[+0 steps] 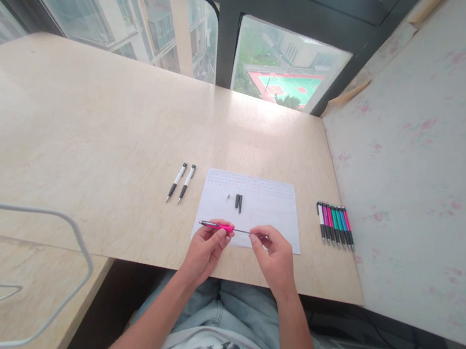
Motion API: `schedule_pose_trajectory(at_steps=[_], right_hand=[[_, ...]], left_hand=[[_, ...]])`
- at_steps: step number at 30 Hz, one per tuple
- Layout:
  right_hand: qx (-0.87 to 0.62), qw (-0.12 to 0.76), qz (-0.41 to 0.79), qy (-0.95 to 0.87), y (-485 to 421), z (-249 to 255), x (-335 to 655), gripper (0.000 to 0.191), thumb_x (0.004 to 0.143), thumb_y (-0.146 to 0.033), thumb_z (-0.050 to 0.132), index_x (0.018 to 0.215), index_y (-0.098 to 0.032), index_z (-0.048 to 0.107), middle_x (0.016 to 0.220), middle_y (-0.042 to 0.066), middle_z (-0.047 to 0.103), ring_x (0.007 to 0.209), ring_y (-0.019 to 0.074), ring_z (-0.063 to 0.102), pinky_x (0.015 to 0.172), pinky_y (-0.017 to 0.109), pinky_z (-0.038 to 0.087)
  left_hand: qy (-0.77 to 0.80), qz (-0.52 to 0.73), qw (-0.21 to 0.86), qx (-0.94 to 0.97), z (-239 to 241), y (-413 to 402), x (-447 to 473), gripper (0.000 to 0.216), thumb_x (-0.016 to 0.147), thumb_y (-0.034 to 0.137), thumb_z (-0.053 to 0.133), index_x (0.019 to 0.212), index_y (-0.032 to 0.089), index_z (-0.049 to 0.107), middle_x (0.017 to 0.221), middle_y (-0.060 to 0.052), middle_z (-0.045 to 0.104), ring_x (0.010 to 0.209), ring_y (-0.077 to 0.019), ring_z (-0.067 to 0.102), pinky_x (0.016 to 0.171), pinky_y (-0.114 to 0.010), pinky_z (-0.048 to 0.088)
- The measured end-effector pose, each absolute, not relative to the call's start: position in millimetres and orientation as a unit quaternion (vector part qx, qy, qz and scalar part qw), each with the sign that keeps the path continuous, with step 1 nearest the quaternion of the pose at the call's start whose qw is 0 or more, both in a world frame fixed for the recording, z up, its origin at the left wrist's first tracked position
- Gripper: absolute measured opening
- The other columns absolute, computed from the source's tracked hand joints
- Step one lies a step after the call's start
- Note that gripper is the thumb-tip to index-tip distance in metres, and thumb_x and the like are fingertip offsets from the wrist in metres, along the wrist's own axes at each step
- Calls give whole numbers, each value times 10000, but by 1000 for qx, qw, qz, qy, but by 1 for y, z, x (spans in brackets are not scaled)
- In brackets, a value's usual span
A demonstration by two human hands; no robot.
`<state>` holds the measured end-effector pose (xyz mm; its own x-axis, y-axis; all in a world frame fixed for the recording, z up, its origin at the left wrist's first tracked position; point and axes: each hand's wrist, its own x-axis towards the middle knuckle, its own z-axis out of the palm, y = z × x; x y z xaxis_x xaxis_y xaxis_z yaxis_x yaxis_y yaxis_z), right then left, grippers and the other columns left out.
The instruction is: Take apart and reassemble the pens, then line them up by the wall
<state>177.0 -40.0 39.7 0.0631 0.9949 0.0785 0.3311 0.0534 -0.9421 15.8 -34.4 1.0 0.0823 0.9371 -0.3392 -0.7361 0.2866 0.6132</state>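
Observation:
My left hand is closed around the barrel of a pink pen, held level over a white sheet of paper. My right hand pinches the thin refill that sticks out of the pink barrel's right end. On the paper just beyond my hands lie a small black pen part and a tiny pale piece. Both hands hover above the near edge of the beige table.
Two white-and-black pens lie side by side left of the paper. A row of several coloured pens lies at the table's right edge. A white cable loops over a lower surface at the left. A window runs behind the table.

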Motion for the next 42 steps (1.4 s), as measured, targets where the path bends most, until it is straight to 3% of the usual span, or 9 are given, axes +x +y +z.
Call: schedule_pose_trajectory(at_steps=[10, 14, 19, 23, 27, 34, 39, 42], right_hand=[[-549, 459, 395, -576, -37, 40, 173, 105, 833, -264, 606, 883, -197, 670, 858, 57, 681, 800, 191, 642, 730, 317, 547], [-549, 445, 408, -578, -37, 38, 173, 200, 829, -273, 617, 1008, -196, 663, 939, 73, 683, 843, 194, 655, 737, 315, 558], [-584, 385, 377, -607, -29, 28, 176, 242, 830, -246, 570, 1054, -195, 645, 907, 57, 682, 768, 175, 637, 667, 292, 535], [-638, 304, 272, -654, -10, 17, 172, 296, 821, -224, 541, 1104, -202, 624, 868, 40, 659, 704, 169, 585, 683, 311, 491], [-689, 228, 168, -667, 8, 14, 159, 340, 828, -246, 545, 1162, -207, 595, 912, 61, 636, 827, 210, 593, 700, 312, 456], [-721, 128, 119, -670, 24, 16, 137, 425, 849, -226, 532, 1272, -195, 515, 1014, 127, 618, 924, 264, 585, 653, 317, 442], [-739, 110, 115, -654, 29, 15, 135, 435, 833, -133, 481, 1264, -165, 534, 997, 148, 635, 920, 275, 593, 659, 335, 444], [-740, 141, 97, -651, 28, 14, 142, 353, 809, -134, 492, 1134, -186, 619, 945, 121, 649, 892, 253, 596, 644, 313, 441]], left_hand=[[347, 579, 726, 129, 3, -33, 15, 161, 731, 173, 773, 877, 140, 714, 899, -49, 716, 750, -87, 658, 692, -151, 527], [343, 582, 727, 121, 2, -33, 14, 159, 734, 173, 772, 876, 140, 711, 896, -48, 714, 745, -86, 659, 688, -148, 528], [337, 586, 729, 112, 0, -33, 14, 177, 738, 180, 770, 897, 136, 706, 903, -53, 710, 745, -83, 654, 692, -147, 527], [338, 583, 730, 113, 1, -32, 13, 180, 732, 188, 775, 891, 139, 706, 898, -55, 710, 753, -91, 656, 688, -153, 529], [340, 582, 730, 114, 2, -32, 13, 186, 722, 197, 784, 884, 145, 708, 890, -50, 714, 746, -94, 658, 687, -166, 540], [339, 581, 732, 110, 3, -32, 14, 179, 717, 194, 788, 870, 144, 712, 880, -44, 714, 734, -90, 657, 669, -162, 537], [342, 576, 735, 108, 3, -33, 14, 174, 715, 191, 787, 865, 148, 710, 887, -46, 708, 737, -96, 655, 664, -171, 537], [341, 576, 735, 109, 3, -33, 13, 165, 719, 192, 783, 862, 149, 711, 896, -50, 709, 743, -98, 655, 666, -170, 536]])
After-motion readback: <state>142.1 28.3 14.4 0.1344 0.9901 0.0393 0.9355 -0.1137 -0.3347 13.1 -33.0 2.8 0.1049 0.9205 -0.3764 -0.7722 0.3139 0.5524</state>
